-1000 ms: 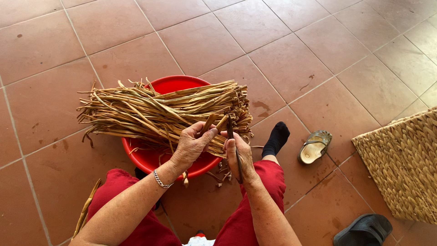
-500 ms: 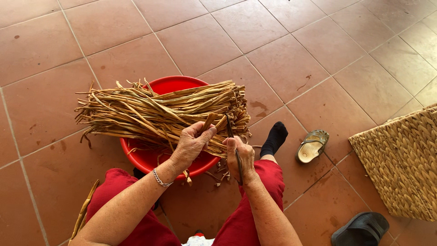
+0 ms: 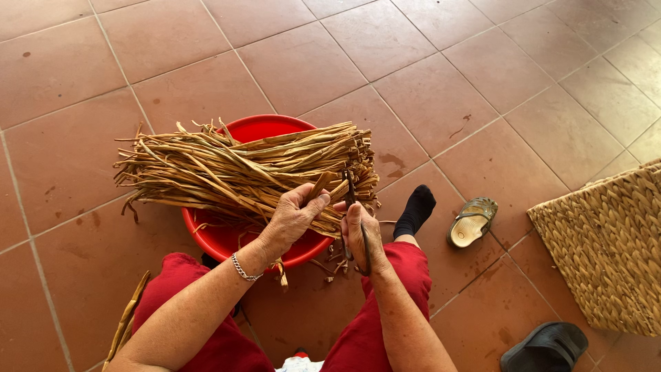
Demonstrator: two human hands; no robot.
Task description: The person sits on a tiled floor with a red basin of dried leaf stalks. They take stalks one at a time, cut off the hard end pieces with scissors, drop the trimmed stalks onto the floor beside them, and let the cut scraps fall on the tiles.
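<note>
While the bundle of dry, fibrous tan stalks lies across the round red plastic basin, the left hand pinches one flat stalk and the right hand grips a thin dark blade.

This looks like a home floor or a covered terrace used for simple handcraft. The floor has large terracotta tiles with some stains. A red plastic basin stands on it under a bundle of dried plant strips. Near it lie a worn sandal, a dark slipper and a woven mat.
</note>
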